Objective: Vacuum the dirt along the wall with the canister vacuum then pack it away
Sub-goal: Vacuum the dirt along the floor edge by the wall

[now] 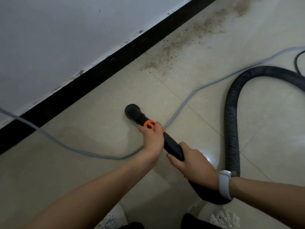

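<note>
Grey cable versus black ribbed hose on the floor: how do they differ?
The grey cable is thin and smooth; the black ribbed hose is thick and corrugated. The cable passes under the wand toward the wall; the hose arches on the right. Both lie on the tiled floor.

Left hand (pixel 152 139) and right hand (pixel 194 164) both curled, arms outstretched.

No readable text anywhere: no labels, brands or numbers on the vacuum wand (pixel 166 142), hose (pixel 231 116), watch (pixel 224 184) or wall (pixel 66 30).
</note>
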